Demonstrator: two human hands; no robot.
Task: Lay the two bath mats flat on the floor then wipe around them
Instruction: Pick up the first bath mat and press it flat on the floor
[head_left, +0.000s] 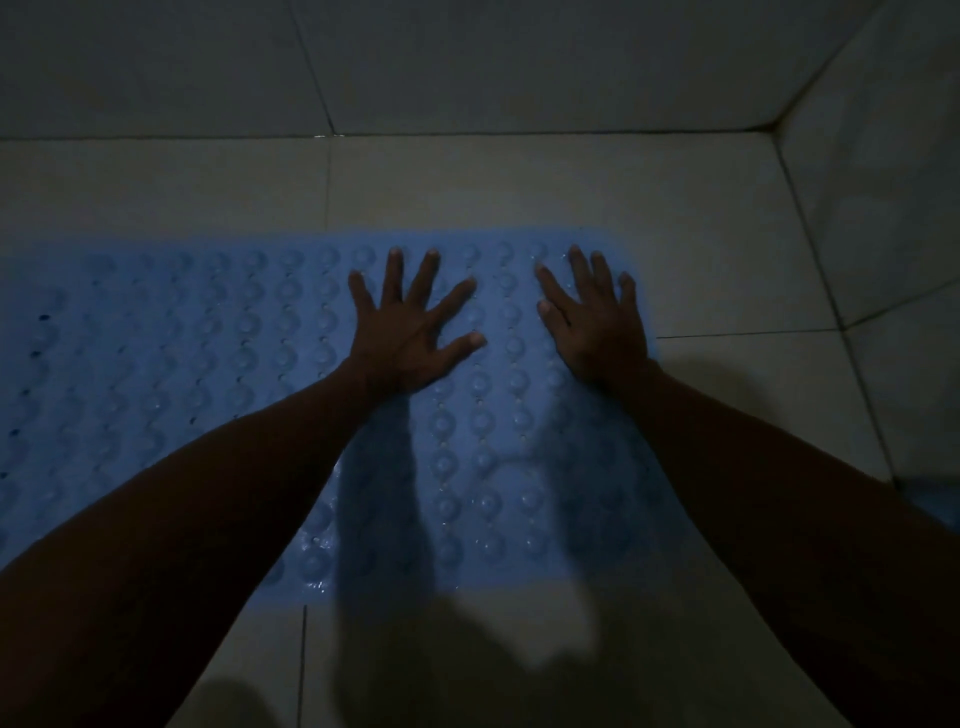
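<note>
A blue bath mat (218, 374) with rows of round bumps lies flat on the pale tiled floor (519, 187) and runs off the left edge of the view. My left hand (408, 325) presses on the mat with its fingers spread wide. My right hand (597, 317) rests flat near the mat's right end, fingers straight. Both hands hold nothing. A small patch of blue (935, 501) shows at the right edge behind my right forearm; I cannot tell whether it is the second mat.
Tiled walls (519, 62) rise just beyond the mat and meet in a corner at the upper right. The right wall (883, 208) stands close to the mat's right end. Bare floor tiles show in front of the mat, darkened by shadows.
</note>
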